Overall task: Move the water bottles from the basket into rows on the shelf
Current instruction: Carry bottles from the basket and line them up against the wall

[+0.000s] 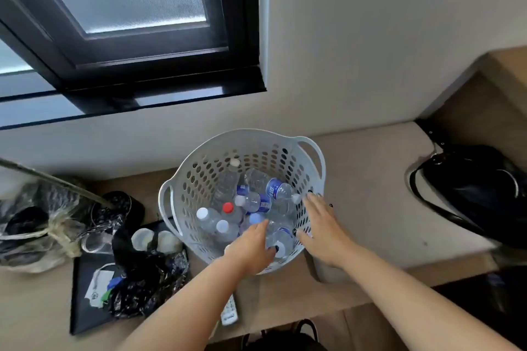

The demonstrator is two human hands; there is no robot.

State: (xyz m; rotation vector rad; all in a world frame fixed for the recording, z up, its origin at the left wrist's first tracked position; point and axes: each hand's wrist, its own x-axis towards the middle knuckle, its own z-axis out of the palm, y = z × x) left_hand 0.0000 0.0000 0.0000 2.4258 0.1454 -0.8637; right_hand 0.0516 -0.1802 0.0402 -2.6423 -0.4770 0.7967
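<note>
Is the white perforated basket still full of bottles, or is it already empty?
Not empty. The white perforated plastic basket holds several clear plastic water bottles, lying jumbled across its bottom; both hands reach in.

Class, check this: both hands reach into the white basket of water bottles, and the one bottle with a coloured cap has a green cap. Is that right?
Not quite. The head view shows that cap is red, not green. The rest holds: the left hand and right hand both reach into the white basket of water bottles.
</note>
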